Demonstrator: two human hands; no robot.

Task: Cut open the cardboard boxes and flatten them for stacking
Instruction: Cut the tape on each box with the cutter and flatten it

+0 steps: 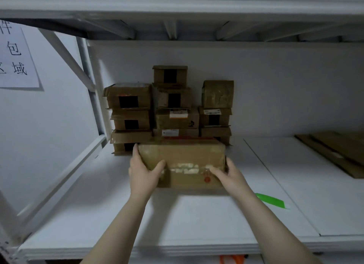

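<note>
A wide brown cardboard box [185, 155], taped over with a torn label and a red spot on its front, sits on the white shelf [118, 214] in front of a stack of smaller boxes. My left hand [142, 171] grips its left end, thumb on the front face. My right hand [228, 175] grips its right end. Behind it, several sealed cardboard boxes [173, 106] are piled in three columns against the back wall.
Flattened cardboard sheets [338, 151] lie at the far right of the shelf. A green strip [271, 200] lies on the shelf to the right of my right forearm. A paper sign [15, 54] hangs on the left wall. Another shelf runs overhead.
</note>
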